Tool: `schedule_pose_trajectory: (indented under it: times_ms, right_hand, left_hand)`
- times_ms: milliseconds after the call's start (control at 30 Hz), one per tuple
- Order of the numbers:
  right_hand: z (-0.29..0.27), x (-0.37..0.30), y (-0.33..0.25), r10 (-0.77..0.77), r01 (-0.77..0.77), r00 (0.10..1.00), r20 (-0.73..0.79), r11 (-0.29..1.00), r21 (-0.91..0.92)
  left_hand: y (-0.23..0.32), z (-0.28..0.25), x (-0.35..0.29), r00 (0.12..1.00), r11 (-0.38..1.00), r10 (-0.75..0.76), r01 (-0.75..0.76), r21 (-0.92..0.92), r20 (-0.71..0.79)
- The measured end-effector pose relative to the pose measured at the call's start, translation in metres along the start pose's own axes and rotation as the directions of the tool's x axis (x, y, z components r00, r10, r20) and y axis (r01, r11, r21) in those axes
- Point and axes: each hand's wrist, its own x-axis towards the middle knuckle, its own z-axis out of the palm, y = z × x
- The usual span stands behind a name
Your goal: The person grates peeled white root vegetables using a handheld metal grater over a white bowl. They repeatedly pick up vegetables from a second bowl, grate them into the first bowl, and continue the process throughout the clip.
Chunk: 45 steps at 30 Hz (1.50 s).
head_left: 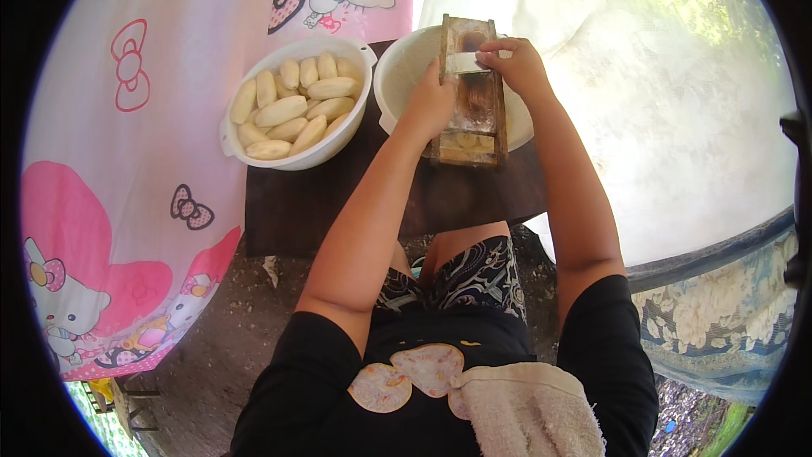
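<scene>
A long wood-framed slicer [474,114] lies across the rim of a white basin [391,76] in front of me. My left hand [430,101] grips the slicer's left edge, its thumb pointing up along the frame. On the slicer's upper part, my right hand [518,68] has its fingers bent over a pale, flat piece [463,63]; whether that is food or part of the tool I cannot tell. Pale slices [474,142] show through the gap at the slicer's near end. A second white basin [296,159] on the left holds several peeled bananas [288,110].
Both basins stand on a small dark table [338,195] before my knees. A pink patterned cloth [161,118] hangs on the left. To the right is a large pale sheet [660,161] with a dark curved edge. A towel [533,410] lies over my lap.
</scene>
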Motion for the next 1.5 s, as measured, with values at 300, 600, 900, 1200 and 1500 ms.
schedule_pose_trajectory:
  times_ms: [300, 600, 900, 1200, 1500]
  right_hand:
    - [-0.004, -0.013, -0.037, -0.121, 0.095, 0.993, -0.015, 0.841, -0.532]
    - [-0.015, 0.001, -0.061, -0.09, 0.254, 0.958, 0.271, 0.7, -0.667]
    - [-0.017, -0.009, -0.052, -0.247, 0.354, 0.935, 0.254, 0.604, -0.714]
    - [-0.006, -0.001, -0.032, -0.373, 0.317, 0.924, 0.085, 0.623, -0.715]
    - [-0.049, 0.007, 0.005, -0.012, -0.021, 0.977, -0.213, 0.988, -0.153]
  left_hand:
    - [0.002, 0.002, 0.003, 0.998, 0.994, 0.053, -0.051, 0.099, -0.022]
    - [0.001, -0.004, 0.015, 0.996, 0.987, 0.074, -0.082, 0.141, 0.057]
    - [0.008, -0.008, 0.009, 0.997, 0.97, 0.051, -0.064, 0.235, 0.062]
    - [0.008, 0.004, 0.002, 1.0, 0.971, 0.022, -0.024, 0.238, 0.01]
    - [0.004, -0.003, 0.002, 0.991, 0.953, 0.122, -0.1, 0.285, -0.061]
